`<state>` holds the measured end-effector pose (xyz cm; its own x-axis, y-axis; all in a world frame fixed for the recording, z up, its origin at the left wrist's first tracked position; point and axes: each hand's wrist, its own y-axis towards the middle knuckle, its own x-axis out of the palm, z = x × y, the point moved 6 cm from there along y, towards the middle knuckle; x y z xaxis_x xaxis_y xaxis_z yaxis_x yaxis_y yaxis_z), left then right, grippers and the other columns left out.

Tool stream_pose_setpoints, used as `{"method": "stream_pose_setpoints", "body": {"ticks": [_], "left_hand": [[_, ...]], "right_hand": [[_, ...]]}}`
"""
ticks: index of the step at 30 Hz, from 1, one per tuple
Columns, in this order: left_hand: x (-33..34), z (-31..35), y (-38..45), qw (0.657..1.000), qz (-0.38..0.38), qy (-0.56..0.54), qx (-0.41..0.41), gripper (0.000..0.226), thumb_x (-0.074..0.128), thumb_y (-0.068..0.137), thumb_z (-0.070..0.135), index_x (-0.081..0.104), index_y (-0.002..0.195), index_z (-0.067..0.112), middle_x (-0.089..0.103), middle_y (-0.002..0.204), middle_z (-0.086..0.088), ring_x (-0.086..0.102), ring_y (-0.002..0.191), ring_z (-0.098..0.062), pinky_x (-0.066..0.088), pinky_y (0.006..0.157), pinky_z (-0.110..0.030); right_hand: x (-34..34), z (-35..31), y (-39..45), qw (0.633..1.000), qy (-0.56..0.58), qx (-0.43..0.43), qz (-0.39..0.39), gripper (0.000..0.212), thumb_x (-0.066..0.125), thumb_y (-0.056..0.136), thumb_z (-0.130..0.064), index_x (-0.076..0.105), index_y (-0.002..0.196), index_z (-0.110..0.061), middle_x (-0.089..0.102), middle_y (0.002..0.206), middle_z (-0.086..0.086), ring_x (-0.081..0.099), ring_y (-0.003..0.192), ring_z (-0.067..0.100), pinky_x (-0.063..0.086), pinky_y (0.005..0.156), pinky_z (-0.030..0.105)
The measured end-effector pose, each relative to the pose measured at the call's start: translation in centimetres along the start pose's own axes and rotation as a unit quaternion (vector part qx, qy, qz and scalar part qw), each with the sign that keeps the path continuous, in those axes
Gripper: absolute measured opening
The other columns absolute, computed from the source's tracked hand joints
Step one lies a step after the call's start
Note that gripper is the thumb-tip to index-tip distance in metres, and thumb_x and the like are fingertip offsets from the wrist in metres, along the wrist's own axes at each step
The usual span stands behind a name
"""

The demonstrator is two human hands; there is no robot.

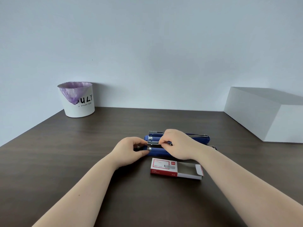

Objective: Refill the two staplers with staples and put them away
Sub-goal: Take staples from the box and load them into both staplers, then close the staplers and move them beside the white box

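2 blue staplers lie side by side on the dark wooden desk [82, 153], both opened out with their metal staple channels showing. The near stapler [157, 151] sits right between the hands. The left hand [131, 149] is curled at its left end, thumb and fingers closed on the blue body beside the metal tip. The right hand [178, 143] comes in from the right — fingertips [161, 142] pinched together directly over the channel, on something too small to make out. The far stapler [196, 138] lies just behind, partly hidden by that right hand. Just in front of the near stapler sits the red-and-white staple box [164, 167], its inner tray slid out to the right. Back left stands a white bin [80, 105] with a purple liner; a white box [268, 115] sits at the right.
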<state>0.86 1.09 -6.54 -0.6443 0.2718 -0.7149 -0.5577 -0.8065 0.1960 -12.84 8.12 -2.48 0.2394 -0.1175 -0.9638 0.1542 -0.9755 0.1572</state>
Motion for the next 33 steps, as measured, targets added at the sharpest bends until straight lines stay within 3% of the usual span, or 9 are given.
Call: {"method": "stream_pose_setpoints", "body": {"ticks": [8,13,17,19,22,24,27,30,33], "left_hand": [[0.0,0.1,-0.4,1.0,0.009,0.002,0.003,0.033,0.072,0.078,0.022,0.068,0.11,0.022,0.068,0.111,0.006,0.063,0.102,-0.012,0.048,0.096,-0.029],[-1.8,0.8,-2.0,0.993,0.115,0.012,-0.006,0.017,0.071,0.078,0.022,0.057,0.071,0.028,0.059,0.075,0.009,0.052,0.067,-0.006,0.043,0.07,-0.024],[-0.9,1.9,-3.9,0.998,0.044,-0.038,-0.018,0.019,0.073,0.076,0.036,0.068,0.076,0.018,0.062,0.067,0.009,0.049,0.056,-0.003,0.041,0.056,-0.012],[0.3,2.5,-4.9,1.0,-0.022,-0.017,-0.001,0.026,0.076,0.07,0.044,0.071,0.09,0.029,0.067,0.086,0.013,0.052,0.063,0.006,0.042,0.063,-0.009],[1.3,3.1,-5.3,0.997,-0.067,0.037,0.021,0.053,0.078,0.065,0.048,0.064,0.114,0.034,0.061,0.111,0.017,0.054,0.089,0.008,0.041,0.083,-0.013],[1.7,3.6,-5.4,0.995,-0.079,0.054,0.029,0.049,0.078,0.067,0.046,0.062,0.111,0.036,0.06,0.114,0.015,0.055,0.099,0.0,0.042,0.091,-0.018],[1.9,3.6,-5.7,0.996,-0.058,0.053,0.035,0.035,0.078,0.068,0.044,0.06,0.097,0.04,0.062,0.106,0.012,0.056,0.084,-0.005,0.047,0.083,-0.021],[1.8,3.6,-5.7,0.997,-0.047,0.042,0.032,0.032,0.079,0.066,0.043,0.057,0.089,0.047,0.064,0.103,0.012,0.059,0.086,-0.015,0.051,0.084,-0.028],[1.9,3.8,-5.7,0.997,-0.057,0.033,0.037,0.034,0.08,0.065,0.043,0.057,0.089,0.051,0.064,0.105,0.015,0.058,0.085,-0.008,0.05,0.086,-0.027]], "right_hand": [[-0.9,0.9,-1.7,0.997,0.049,0.026,0.043,0.02,0.055,0.091,-0.019,0.07,0.104,-0.019,0.063,0.099,0.0,0.058,0.094,0.016,0.046,0.085,0.028],[-1.3,1.4,-4.3,0.997,0.078,0.02,0.006,0.028,0.06,0.086,-0.043,0.069,0.103,-0.023,0.054,0.083,-0.017,0.052,0.082,0.003,0.04,0.073,0.018],[-0.8,1.9,-6.1,0.997,0.041,0.017,-0.068,0.026,0.067,0.073,-0.057,0.065,0.092,-0.04,0.047,0.078,-0.018,0.047,0.074,-0.001,0.034,0.063,0.014],[-0.3,2.1,-6.7,0.996,0.006,0.019,-0.088,0.024,0.068,0.07,-0.061,0.062,0.084,-0.042,0.046,0.078,-0.017,0.045,0.076,0.002,0.033,0.064,0.018],[0.0,2.5,-7.6,0.993,0.008,0.043,-0.107,0.052,0.066,0.076,-0.056,0.06,0.119,-0.028,0.05,0.099,-0.014,0.048,0.095,0.007,0.038,0.08,0.021],[-0.1,2.6,-8.3,0.994,0.014,0.05,-0.1,0.058,0.065,0.078,-0.055,0.054,0.128,-0.028,0.048,0.107,-0.012,0.047,0.102,0.008,0.038,0.087,0.023],[-0.5,3.4,-9.5,0.994,0.02,0.084,-0.069,0.071,0.067,0.072,-0.06,0.044,0.134,-0.035,0.045,0.116,-0.013,0.047,0.111,0.007,0.041,0.097,0.027],[-0.8,4.4,-10.5,0.99,0.047,0.122,-0.043,0.068,0.066,0.074,-0.059,0.046,0.133,-0.032,0.048,0.108,-0.014,0.05,0.098,0.005,0.041,0.089,0.022],[-0.8,4.9,-10.7,0.976,0.151,0.153,-0.015,0.044,0.061,0.085,-0.044,0.055,0.125,-0.026,0.061,0.096,-0.009,0.064,0.075,0.006,0.048,0.077,0.019]]}}
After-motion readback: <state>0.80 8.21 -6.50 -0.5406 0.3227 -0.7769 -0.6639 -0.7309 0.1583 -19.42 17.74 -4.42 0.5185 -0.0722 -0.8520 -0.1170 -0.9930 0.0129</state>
